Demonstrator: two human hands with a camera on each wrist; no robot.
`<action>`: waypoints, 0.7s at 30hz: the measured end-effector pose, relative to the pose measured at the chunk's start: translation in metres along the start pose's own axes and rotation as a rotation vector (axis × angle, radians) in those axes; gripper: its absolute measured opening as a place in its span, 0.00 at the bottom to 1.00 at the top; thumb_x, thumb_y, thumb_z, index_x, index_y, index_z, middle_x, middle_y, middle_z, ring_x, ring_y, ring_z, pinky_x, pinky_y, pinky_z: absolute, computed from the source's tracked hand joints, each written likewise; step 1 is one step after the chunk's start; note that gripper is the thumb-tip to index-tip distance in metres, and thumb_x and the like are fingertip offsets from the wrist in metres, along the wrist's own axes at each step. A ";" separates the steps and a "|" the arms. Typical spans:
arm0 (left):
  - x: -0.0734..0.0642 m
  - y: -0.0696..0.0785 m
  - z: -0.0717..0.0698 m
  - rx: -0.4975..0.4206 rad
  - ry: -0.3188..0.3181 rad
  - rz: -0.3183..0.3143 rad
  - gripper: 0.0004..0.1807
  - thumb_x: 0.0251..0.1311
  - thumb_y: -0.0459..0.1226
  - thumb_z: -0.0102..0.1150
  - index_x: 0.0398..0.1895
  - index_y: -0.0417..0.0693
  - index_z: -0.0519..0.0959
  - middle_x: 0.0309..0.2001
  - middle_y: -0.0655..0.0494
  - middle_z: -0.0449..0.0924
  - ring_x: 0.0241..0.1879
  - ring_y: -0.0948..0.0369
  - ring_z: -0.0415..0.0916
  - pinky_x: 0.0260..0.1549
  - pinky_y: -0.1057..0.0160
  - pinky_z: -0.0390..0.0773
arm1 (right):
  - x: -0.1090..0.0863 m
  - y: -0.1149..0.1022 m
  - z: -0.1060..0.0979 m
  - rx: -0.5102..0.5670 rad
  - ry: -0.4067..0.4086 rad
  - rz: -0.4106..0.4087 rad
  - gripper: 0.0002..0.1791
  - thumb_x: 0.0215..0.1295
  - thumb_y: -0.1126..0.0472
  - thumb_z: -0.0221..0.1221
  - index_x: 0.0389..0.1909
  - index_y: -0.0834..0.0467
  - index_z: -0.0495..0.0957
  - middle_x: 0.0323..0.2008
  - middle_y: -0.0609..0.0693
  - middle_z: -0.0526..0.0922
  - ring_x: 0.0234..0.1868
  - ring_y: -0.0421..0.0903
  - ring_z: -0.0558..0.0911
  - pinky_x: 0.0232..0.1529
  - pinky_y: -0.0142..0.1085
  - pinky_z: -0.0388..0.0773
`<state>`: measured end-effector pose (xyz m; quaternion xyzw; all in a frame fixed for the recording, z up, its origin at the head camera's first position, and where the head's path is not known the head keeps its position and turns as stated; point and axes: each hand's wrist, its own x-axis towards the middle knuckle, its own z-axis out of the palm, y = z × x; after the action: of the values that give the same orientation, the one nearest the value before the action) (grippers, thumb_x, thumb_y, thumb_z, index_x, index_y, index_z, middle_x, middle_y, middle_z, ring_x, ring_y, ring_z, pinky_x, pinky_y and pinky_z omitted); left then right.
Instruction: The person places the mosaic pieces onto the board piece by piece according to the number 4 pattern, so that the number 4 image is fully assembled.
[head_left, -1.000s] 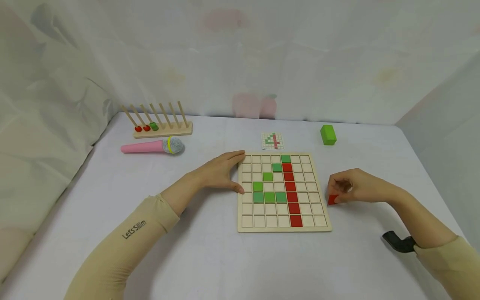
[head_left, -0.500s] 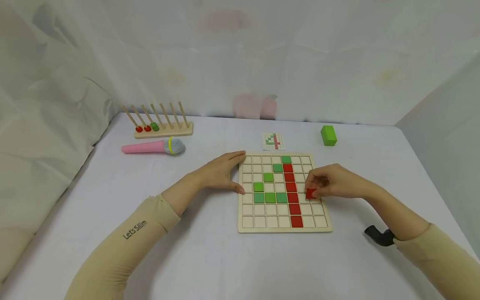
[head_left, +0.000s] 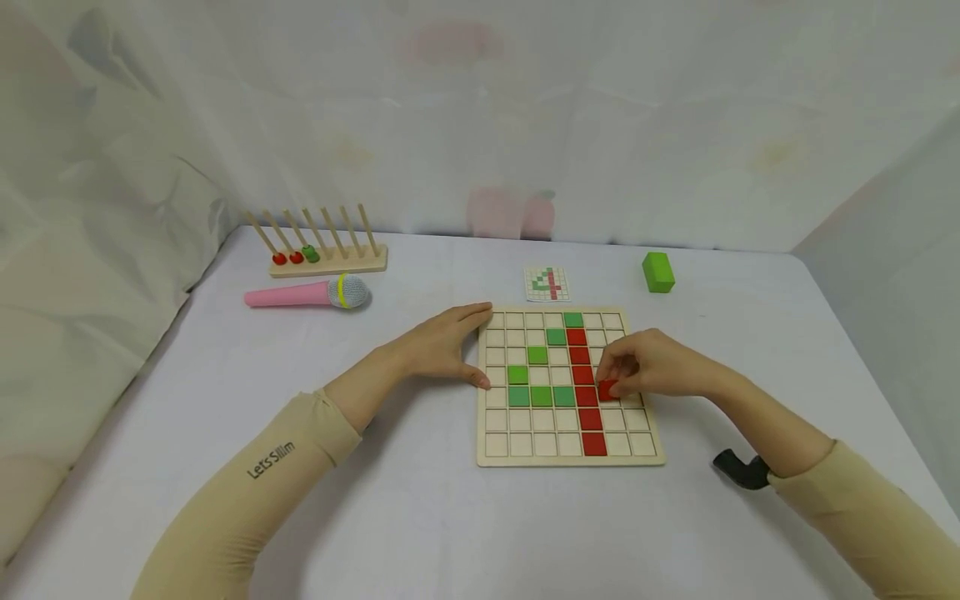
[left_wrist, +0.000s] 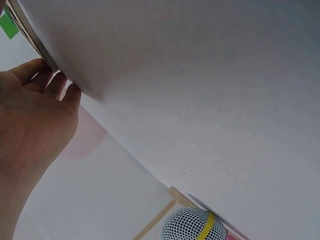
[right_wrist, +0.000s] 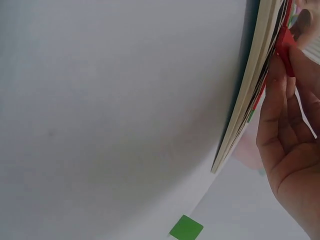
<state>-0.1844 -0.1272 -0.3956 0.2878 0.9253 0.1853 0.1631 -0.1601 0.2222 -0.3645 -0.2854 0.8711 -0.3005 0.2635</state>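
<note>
A wooden grid board (head_left: 525, 461) lies on the white cloth, with green squares in a diagonal and a row, and a column of red squares. My left hand (head_left: 444, 343) rests against the board's left edge, thumb and fingers spread along it; in the left wrist view the fingertips (left_wrist: 73, 91) touch the edge. Between thumb and fingers, my right hand (head_left: 663, 365) pinches a red block (head_left: 607, 391) just right of the red column, in the row of green squares. The right wrist view shows this red block (right_wrist: 286, 50) tilted close over the board.
Behind the board lies a small pattern card (head_left: 547, 284). A green block (head_left: 658, 272) stands at the back right. At the back left are a pink toy microphone (head_left: 296, 295) and a peg rack (head_left: 330, 264) with beads. A black curved object (head_left: 738, 470) shows beside the right sleeve.
My right hand has brought the red block from the cloth right of the board leftward, over the board and up to the red column. The left hand has stayed at the edge.
</note>
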 end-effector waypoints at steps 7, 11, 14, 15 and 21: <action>0.001 -0.001 0.000 0.003 -0.002 0.001 0.66 0.41 0.67 0.71 0.79 0.46 0.51 0.81 0.55 0.46 0.80 0.52 0.47 0.79 0.52 0.53 | 0.000 0.001 0.004 -0.027 0.000 0.017 0.07 0.55 0.65 0.70 0.31 0.50 0.85 0.27 0.42 0.85 0.29 0.37 0.79 0.32 0.27 0.78; 0.001 0.000 0.000 0.002 -0.003 -0.003 0.66 0.41 0.67 0.71 0.79 0.46 0.51 0.81 0.55 0.46 0.80 0.53 0.47 0.79 0.51 0.52 | -0.001 0.002 0.005 -0.033 0.001 0.024 0.06 0.54 0.64 0.70 0.30 0.51 0.84 0.25 0.42 0.85 0.28 0.37 0.78 0.31 0.27 0.77; 0.001 0.000 0.000 0.004 -0.003 -0.005 0.66 0.41 0.67 0.71 0.79 0.47 0.51 0.81 0.56 0.46 0.80 0.53 0.47 0.79 0.52 0.52 | 0.000 0.002 0.006 -0.033 0.009 0.027 0.06 0.54 0.65 0.71 0.29 0.51 0.84 0.26 0.42 0.85 0.28 0.38 0.78 0.31 0.27 0.78; 0.001 0.000 0.001 0.005 -0.003 -0.006 0.66 0.41 0.67 0.71 0.79 0.47 0.51 0.81 0.56 0.46 0.80 0.53 0.47 0.79 0.52 0.52 | 0.000 0.003 0.006 -0.035 0.012 0.028 0.07 0.54 0.65 0.71 0.29 0.51 0.83 0.27 0.42 0.85 0.28 0.38 0.78 0.31 0.27 0.78; 0.001 -0.001 0.001 0.005 0.001 0.000 0.65 0.41 0.68 0.70 0.79 0.47 0.51 0.81 0.55 0.46 0.80 0.53 0.47 0.79 0.51 0.53 | 0.000 0.004 0.007 -0.040 0.017 0.034 0.06 0.54 0.64 0.71 0.29 0.51 0.83 0.27 0.42 0.84 0.27 0.37 0.77 0.29 0.27 0.77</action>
<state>-0.1850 -0.1270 -0.3971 0.2883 0.9258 0.1832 0.1620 -0.1575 0.2220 -0.3717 -0.2730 0.8839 -0.2810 0.2553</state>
